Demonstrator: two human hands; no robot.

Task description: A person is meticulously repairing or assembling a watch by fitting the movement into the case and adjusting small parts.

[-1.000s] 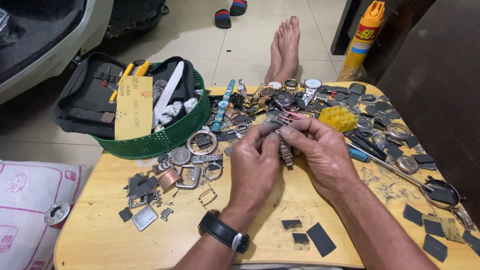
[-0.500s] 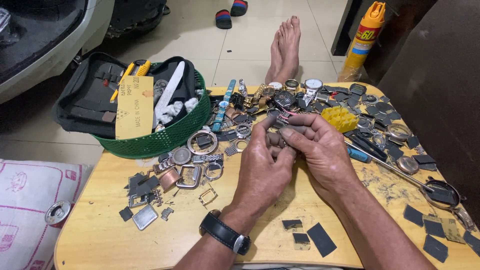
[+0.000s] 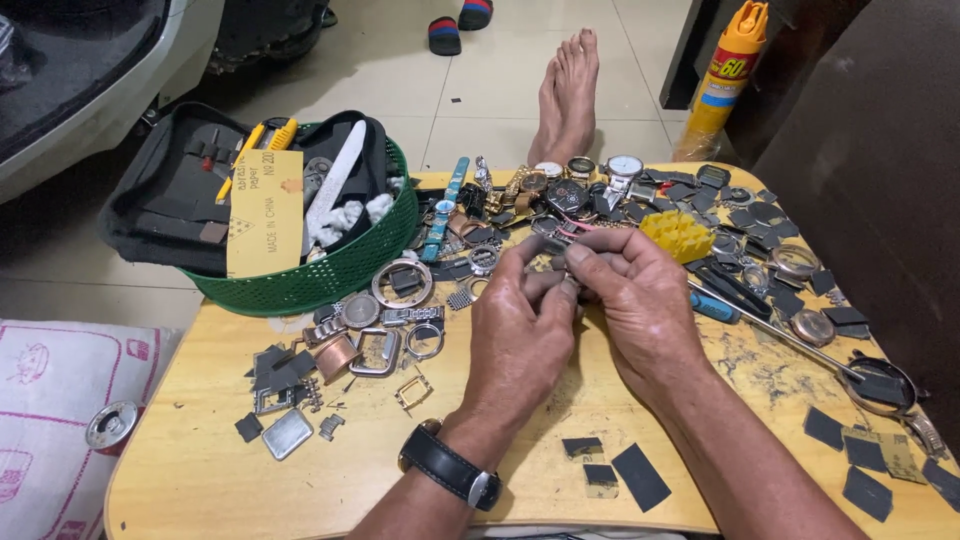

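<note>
Both hands meet over a cluttered wooden bench [image 3: 200, 470]. The left hand [image 3: 515, 335] and right hand [image 3: 635, 300] pinch a small metal part [image 3: 556, 272], watch parts [image 3: 400, 300] scattered around.

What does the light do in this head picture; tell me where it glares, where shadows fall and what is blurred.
Head view: even indoor light; soft glare on the floor tiles; the left hand and right hand cast a soft shadow on the wooden table beneath them; watch parts sharp, no evident motion blur; edges slightly stretched by the wide lens.

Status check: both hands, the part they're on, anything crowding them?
Left hand and right hand pinched together on a small metal watch part, mostly hidden. Held above wooden table. Watch cases and yellow block close by.
</note>
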